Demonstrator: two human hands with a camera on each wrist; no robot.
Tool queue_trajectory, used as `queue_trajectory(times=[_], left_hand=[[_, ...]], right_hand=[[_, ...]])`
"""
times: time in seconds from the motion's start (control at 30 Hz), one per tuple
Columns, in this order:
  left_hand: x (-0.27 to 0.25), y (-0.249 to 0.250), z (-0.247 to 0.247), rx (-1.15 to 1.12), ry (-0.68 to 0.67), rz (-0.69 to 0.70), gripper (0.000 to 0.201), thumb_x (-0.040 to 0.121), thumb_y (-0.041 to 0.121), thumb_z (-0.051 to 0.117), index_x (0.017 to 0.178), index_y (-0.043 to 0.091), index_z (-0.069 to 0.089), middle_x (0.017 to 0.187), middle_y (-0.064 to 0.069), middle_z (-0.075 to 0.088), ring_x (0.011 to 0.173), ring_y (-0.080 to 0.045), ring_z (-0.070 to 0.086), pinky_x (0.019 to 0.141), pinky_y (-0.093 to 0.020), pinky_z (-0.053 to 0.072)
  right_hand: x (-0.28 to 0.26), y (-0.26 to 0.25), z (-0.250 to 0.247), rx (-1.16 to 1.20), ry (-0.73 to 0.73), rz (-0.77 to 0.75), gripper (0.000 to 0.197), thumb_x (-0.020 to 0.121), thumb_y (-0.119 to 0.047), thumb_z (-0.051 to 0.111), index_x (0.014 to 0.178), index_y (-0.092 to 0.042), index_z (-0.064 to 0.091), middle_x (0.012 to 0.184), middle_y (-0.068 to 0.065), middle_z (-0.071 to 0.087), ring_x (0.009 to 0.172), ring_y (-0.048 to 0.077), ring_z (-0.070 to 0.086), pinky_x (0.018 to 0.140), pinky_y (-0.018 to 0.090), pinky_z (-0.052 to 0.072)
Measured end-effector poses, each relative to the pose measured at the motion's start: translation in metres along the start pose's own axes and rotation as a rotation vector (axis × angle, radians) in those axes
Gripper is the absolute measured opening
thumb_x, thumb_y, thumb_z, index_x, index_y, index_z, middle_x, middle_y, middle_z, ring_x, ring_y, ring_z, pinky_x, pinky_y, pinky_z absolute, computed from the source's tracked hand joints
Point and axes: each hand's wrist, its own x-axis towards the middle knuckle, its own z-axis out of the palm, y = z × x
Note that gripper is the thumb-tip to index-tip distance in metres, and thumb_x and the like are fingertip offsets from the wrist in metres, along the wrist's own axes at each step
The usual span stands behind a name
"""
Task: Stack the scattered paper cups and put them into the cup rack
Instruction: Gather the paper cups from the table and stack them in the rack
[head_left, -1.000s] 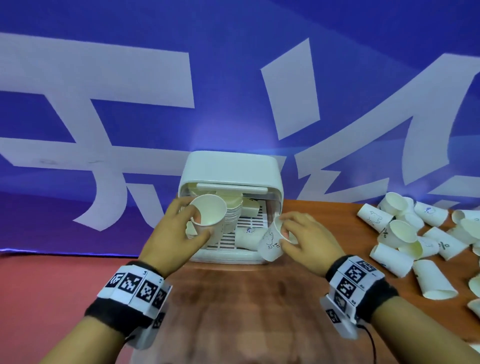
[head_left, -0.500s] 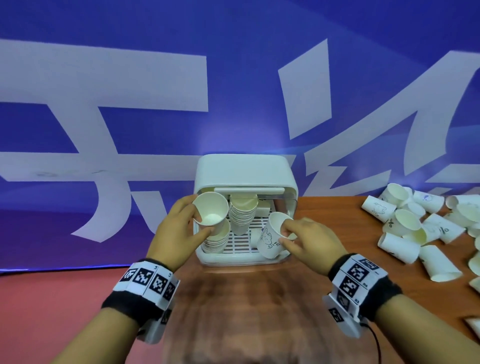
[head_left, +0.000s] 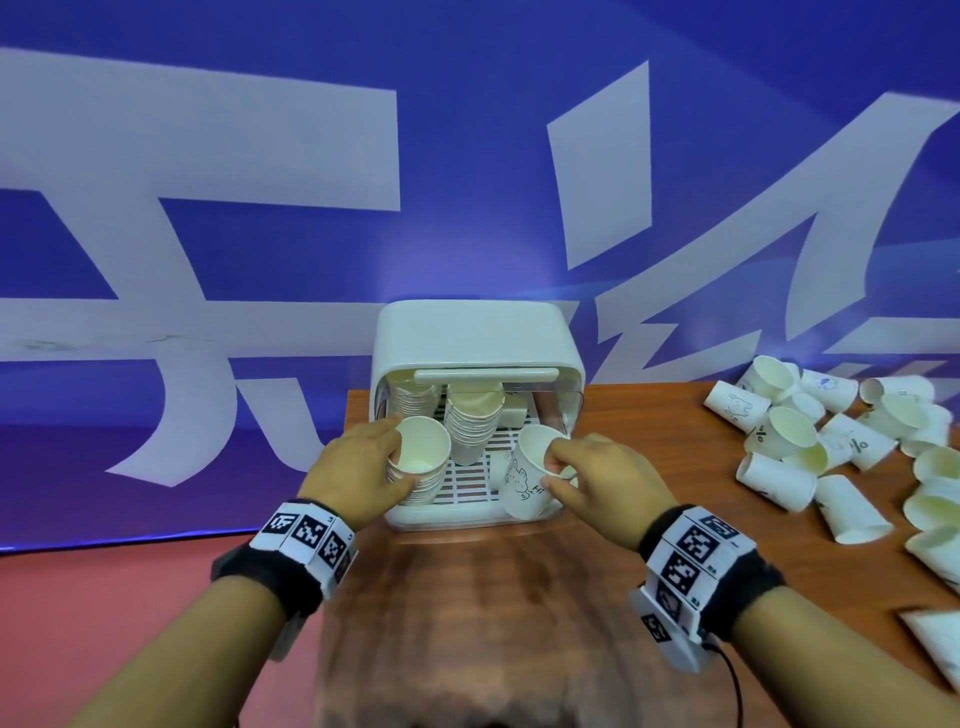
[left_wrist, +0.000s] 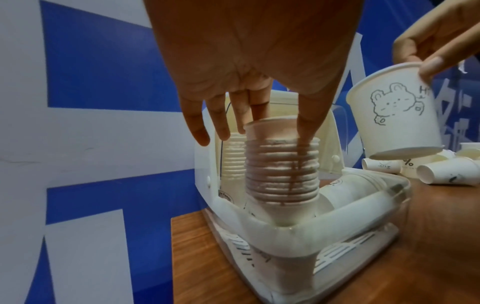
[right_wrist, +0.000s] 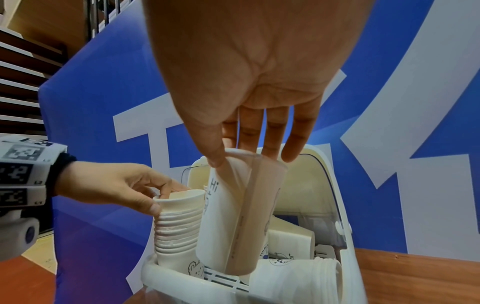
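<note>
The left hand (head_left: 358, 475) has its fingers (left_wrist: 222, 121) and thumb closed on the rim of the top cup of a stack of paper cups (head_left: 418, 470), standing at the front left of the white cup rack (head_left: 475, 338). The right hand (head_left: 597, 480) pinches the rim of a bear-print paper cup (head_left: 527, 473), held tilted over the rack's front right. Two more stacks stand inside. Loose paper cups (head_left: 810, 447) lie scattered on the wooden counter (head_left: 649, 457), well to the right.

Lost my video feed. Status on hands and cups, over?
Left hand grips front stack in cup rack. Right hand pinches bear cup above tray. Loose cups remain scattered on table.
</note>
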Motion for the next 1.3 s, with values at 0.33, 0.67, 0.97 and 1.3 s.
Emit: queue_trajectory(times=[0.33, 0.67, 0.97, 1.3], left_hand=[[-0.009, 0.003, 0.011, 0.079, -0.104, -0.044, 0.057, 0.080, 0.054, 0.060, 0.126, 0.027, 0.041, 0.158, 0.007, 0.005, 0.144, -0.019, 0.012, 0.111, -0.046, 0.026], [-0.023, 0.009, 0.004, -0.384, 0.128, -0.088, 0.096, 0.072, 0.038, 0.076, 0.146, 0.027, 0.015, 0.150, 0.004, 0.029, 0.134, -0.019, 0.032, 0.109, -0.039, 0.031], [-0.032, -0.002, -0.006, -0.470, 0.208, -0.050, 0.097, 0.073, 0.035, 0.076, 0.147, 0.028, 0.013, 0.153, 0.011, 0.021, 0.137, -0.016, 0.028, 0.112, -0.041, 0.029], [-0.034, 0.001, -0.010, -0.472, 0.210, -0.084, 0.096, 0.075, 0.029, 0.076, 0.147, 0.023, 0.013, 0.151, 0.006, 0.025, 0.137, -0.017, 0.027, 0.111, -0.033, 0.025]], right_hand=[[0.008, -0.008, 0.010, 0.037, 0.057, -0.098, 0.016, 0.091, -0.032, 0.055, 0.099, -0.017, 0.057, 0.095, -0.001, 0.064, 0.094, 0.021, 0.052, 0.068, 0.026, 0.032], [0.045, -0.049, 0.006, 0.089, 0.250, -0.335, 0.013, 0.085, -0.029, 0.062, 0.082, -0.016, 0.061, 0.111, -0.002, 0.062, 0.101, 0.022, 0.053, 0.081, 0.033, 0.044], [0.063, -0.070, 0.013, 0.092, 0.324, -0.391, 0.011, 0.082, -0.024, 0.069, 0.081, -0.018, 0.061, 0.097, -0.002, 0.057, 0.082, 0.018, 0.045, 0.067, 0.033, 0.045], [0.078, -0.073, 0.038, 0.065, 0.094, -0.342, 0.010, 0.087, -0.024, 0.061, 0.091, -0.015, 0.063, 0.093, 0.002, 0.063, 0.091, 0.026, 0.051, 0.076, 0.040, 0.045]])
